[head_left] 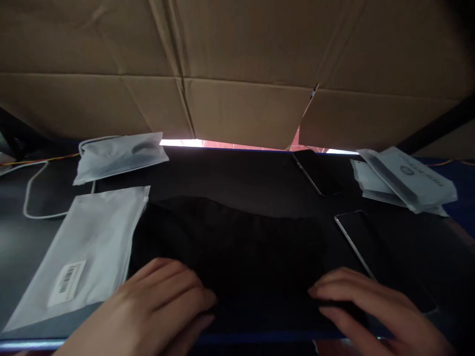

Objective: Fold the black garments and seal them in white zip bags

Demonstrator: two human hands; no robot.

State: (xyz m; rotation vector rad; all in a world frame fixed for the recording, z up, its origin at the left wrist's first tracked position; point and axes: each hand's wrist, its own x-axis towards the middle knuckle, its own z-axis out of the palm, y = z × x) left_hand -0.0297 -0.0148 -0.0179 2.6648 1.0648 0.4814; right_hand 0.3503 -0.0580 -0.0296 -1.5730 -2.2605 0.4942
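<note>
A dark piece of cloth point(237, 247), black and hard to tell apart from the dark table, lies spread out in front of me. My left hand point(156, 301) is closed on its near left part, fingers curled over the fabric and the thumb beneath them. At the near right edge, my right hand point(374, 306) pinches the cloth between fingers and thumb. Beside my left hand is a frosted plastic bag point(100, 237) with a barcode label point(67, 283). What kind of garment or item the cloth is, I cannot tell.
Another frosted bag point(122, 154) and a white cable point(27, 198) are at the back left. Two phones, one far point(319, 173) and one near point(382, 252), lie on the right. Several printed bags point(415, 178) are stacked beyond. Cardboard point(241, 109) walls off the back.
</note>
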